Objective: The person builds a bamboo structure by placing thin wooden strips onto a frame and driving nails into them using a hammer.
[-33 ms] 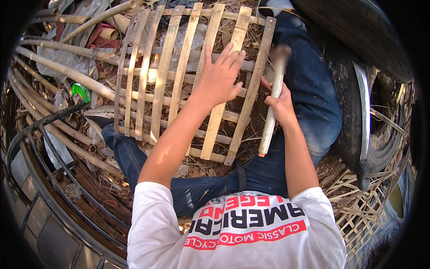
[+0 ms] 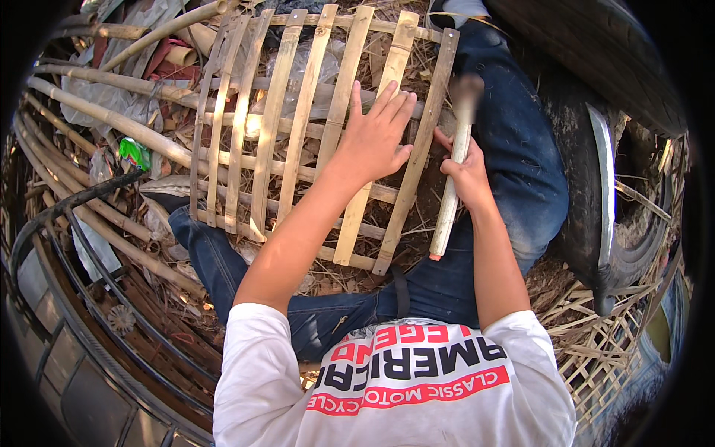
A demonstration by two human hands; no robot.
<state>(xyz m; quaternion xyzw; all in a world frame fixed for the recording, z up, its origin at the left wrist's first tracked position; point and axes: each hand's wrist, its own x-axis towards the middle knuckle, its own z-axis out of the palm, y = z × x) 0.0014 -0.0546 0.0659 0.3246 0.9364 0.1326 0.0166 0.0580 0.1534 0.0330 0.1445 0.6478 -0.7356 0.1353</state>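
Observation:
A slatted bamboo panel (image 2: 299, 112), long strips crossed over several cross-slats, lies across the ground between my legs. My left hand (image 2: 375, 143) rests on its right part, fingers spread over a wide strip and holding nothing. Just right of the panel's last strip, my right hand (image 2: 469, 173) is closed around a hammer (image 2: 445, 223). The hammer's pale handle runs down toward my thigh, its head is up by my knee and looks blurred. Small nail heads show at some strip ends.
Bamboo poles (image 2: 112, 119) and plastic scraps fill the left side. A black metal frame (image 2: 104, 197) curves at lower left. Dark tyres (image 2: 588, 37) stand on the right, beside a curved blade-like metal strip (image 2: 607, 179). Woven bamboo lattice (image 2: 596, 357) lies at lower right.
My left hand has slid slightly to the right and toward me over the panel. My right hand and the hammer stay where they were.

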